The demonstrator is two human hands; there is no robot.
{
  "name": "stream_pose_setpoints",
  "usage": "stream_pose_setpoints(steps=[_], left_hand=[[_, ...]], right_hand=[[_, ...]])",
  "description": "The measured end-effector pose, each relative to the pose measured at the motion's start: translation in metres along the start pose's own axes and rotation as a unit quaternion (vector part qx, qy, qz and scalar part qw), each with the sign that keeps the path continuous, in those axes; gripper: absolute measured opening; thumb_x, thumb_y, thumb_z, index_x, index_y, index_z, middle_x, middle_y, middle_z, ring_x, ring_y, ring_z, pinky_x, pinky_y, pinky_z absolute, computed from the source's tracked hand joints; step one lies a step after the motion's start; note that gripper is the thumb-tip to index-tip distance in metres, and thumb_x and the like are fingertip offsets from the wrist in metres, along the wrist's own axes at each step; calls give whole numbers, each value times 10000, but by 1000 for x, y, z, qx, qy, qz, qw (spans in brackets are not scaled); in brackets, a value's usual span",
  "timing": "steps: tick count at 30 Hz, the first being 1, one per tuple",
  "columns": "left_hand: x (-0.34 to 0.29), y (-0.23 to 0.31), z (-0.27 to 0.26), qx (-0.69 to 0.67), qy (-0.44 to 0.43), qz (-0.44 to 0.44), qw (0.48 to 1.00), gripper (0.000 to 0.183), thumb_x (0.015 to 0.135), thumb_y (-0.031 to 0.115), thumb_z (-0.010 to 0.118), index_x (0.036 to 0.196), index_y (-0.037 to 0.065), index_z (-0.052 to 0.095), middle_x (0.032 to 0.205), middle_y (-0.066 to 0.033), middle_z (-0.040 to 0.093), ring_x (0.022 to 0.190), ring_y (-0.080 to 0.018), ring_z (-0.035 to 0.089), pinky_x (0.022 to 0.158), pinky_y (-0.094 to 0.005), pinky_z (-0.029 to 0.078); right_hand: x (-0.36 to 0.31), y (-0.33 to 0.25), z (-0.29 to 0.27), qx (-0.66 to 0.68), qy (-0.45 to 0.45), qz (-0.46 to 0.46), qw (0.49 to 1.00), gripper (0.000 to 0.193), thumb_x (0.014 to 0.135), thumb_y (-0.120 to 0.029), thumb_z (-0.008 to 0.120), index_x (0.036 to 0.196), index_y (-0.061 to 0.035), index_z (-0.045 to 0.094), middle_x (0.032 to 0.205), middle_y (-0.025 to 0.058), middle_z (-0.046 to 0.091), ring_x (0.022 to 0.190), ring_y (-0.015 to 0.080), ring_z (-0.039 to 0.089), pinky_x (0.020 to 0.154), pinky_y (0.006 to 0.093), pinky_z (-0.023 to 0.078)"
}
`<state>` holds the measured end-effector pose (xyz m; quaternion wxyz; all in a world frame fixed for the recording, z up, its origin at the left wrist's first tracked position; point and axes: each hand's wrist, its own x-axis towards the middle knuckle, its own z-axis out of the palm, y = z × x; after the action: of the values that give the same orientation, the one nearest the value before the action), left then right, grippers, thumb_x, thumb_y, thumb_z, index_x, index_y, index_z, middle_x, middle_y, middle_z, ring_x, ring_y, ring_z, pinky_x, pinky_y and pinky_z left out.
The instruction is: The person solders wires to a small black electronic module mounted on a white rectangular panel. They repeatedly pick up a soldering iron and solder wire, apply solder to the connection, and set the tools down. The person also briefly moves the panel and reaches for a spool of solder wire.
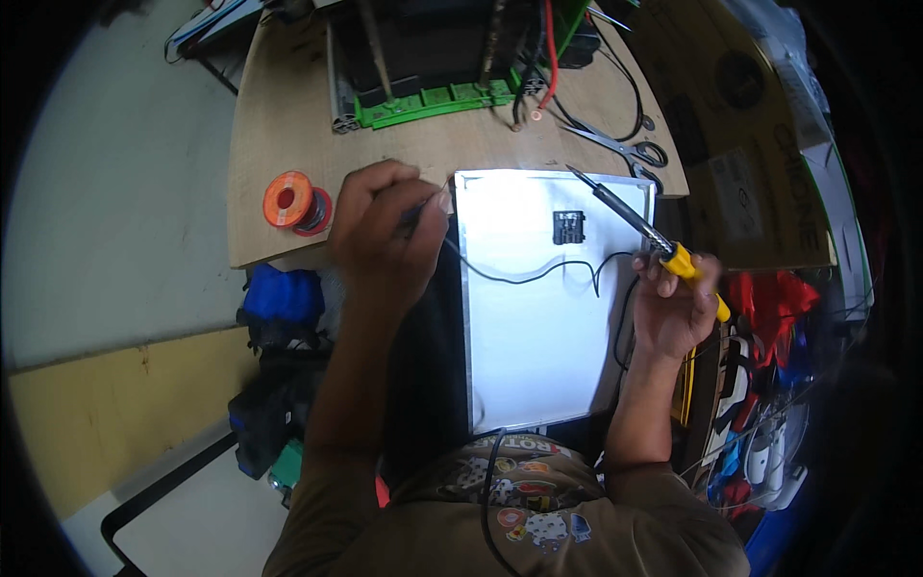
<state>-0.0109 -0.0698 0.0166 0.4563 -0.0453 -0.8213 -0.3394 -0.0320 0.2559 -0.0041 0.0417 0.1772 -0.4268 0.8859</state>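
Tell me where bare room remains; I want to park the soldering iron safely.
Free: the white panel below the black wire, and the wooden table above the solder spool. Crowded: the table's far edge, with the green frame, cables and scissors. The right hand holds the soldering iron.

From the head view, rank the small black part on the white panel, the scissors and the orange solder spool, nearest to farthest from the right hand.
From the right hand:
1. Black part, on the panel, up-left.
2. Scissors, on the table beyond.
3. Solder spool, far left.
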Motion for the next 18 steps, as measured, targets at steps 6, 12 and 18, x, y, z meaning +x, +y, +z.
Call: stream_pose_setpoints(steps=[6, 12, 18], left_hand=[[-28, 75, -6, -81, -153, -175, 969, 74, 841, 105, 792, 891, 74, 748, 762, -73, 702, 745, -226, 678, 710, -355, 540], [-27, 75, 19, 29, -177, -106, 978, 72, 842, 117, 801, 875, 97, 740, 742, -57, 700, 682, -256, 640, 728, -427, 506], [-18, 53, -6, 64, -71, -128, 987, 139, 794, 100, 825, 846, 124, 698, 639, 11, 652, 616, -208, 638, 843, -400, 468]], right_hand=[[-21, -23, -27, -46, 33, -34, 998, 253, 983, -274, 606, 1182, -119, 620, 766, 65, 649, 800, 176, 647, 982, 497, 480], [-35, -16, -25, -34, 95, 0, 995, 265, 987, -283, 619, 1158, -83, 589, 760, 63, 611, 791, 177, 621, 960, 495, 496], [-26, -18, 4, -84, 95, -1, 992, 269, 1004, -265, 651, 1166, -60, 588, 803, 87, 634, 801, 198, 638, 938, 481, 524]])
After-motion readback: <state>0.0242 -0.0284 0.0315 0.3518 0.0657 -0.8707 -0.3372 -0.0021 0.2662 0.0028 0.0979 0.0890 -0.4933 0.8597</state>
